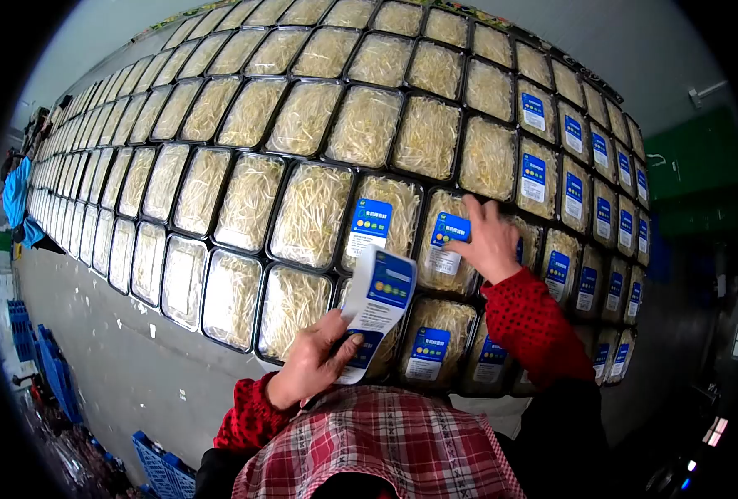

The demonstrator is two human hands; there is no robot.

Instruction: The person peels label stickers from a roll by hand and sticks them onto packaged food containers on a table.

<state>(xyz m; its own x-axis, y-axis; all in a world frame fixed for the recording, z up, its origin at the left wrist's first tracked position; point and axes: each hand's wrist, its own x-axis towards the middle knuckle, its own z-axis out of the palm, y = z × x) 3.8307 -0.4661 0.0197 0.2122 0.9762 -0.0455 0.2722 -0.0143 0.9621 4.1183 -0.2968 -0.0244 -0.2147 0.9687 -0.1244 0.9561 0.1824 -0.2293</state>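
My left hand (311,359) grips a strip of blue-and-white labels (377,303), which curls up above the near trays. Fingers spread, my right hand (490,243) rests over a tray of bean sprouts (448,204), its thumb by the blue label (450,237) on that tray. Another labelled tray (381,218) sits just to its left. Trays to the right and nearest me also carry labels, while those farther left and toward the back show plain sprouts. The left hand and label strip partly hide a tray below them.
Rows of black-rimmed sprout trays (311,212) cover the wide surface. Blue pallets (163,466) stand on the grey floor (128,358) at the left. A blue cloth (17,200) hangs by the far left end, and something green (698,166) stands at the right.
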